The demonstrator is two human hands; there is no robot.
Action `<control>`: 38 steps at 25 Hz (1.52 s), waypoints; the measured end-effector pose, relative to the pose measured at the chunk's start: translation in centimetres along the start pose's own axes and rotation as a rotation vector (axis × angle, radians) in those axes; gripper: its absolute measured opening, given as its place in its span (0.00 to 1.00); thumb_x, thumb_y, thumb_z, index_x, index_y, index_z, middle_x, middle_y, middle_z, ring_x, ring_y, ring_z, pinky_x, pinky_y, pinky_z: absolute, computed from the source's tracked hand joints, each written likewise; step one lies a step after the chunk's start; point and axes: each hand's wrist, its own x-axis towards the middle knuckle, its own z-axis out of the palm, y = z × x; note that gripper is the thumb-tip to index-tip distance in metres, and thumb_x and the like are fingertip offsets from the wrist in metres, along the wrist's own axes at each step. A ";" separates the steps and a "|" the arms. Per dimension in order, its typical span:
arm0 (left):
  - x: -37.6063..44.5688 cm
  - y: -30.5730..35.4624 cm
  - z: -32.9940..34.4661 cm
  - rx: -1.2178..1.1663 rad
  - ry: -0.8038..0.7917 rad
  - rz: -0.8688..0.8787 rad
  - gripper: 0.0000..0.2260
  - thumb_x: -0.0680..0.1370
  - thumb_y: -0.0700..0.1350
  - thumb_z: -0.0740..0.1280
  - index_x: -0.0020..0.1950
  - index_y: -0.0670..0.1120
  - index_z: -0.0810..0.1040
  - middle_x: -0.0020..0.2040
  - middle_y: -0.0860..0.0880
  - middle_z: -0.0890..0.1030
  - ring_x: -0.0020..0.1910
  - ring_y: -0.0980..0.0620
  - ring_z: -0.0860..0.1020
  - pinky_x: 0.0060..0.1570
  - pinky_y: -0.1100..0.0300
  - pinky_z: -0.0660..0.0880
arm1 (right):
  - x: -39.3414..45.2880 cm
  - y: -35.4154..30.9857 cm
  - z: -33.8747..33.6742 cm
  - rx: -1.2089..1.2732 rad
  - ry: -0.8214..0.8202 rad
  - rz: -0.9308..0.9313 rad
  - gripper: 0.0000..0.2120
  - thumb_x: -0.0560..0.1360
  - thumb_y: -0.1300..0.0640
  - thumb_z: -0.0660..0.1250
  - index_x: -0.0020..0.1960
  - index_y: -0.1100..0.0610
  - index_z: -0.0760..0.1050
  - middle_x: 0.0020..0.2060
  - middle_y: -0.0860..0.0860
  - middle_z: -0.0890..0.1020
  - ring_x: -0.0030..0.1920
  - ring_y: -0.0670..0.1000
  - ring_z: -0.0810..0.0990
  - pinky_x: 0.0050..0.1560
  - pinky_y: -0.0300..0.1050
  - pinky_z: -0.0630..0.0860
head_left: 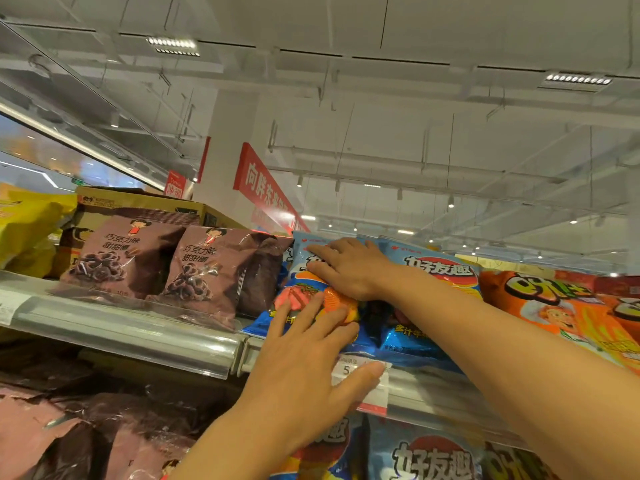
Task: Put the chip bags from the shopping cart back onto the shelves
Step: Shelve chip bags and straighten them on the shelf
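The left hand is lying open, fingers spread flat on the lower part of a glossy blue chip bag on the upper shelf. The right hand is pressing open-palmed on its top. Two crinkly brown bags are standing left.

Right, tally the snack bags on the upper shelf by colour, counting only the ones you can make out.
Brown bags: 2
Blue bags: 2, one under both hands
Yellow bags: at least 1, cut off at the edge
Orange bags: at least 1, more are cropped
Total: at least 6 on the upper shelf
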 end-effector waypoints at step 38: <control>4.1 16.7 3.8 -0.259 0.325 0.444 0.27 0.81 0.59 0.56 0.72 0.44 0.75 0.74 0.46 0.73 0.77 0.45 0.66 0.73 0.44 0.58 | -30.9 10.4 4.6 -0.019 0.171 0.516 0.34 0.78 0.30 0.39 0.81 0.38 0.38 0.83 0.45 0.41 0.82 0.50 0.37 0.81 0.56 0.38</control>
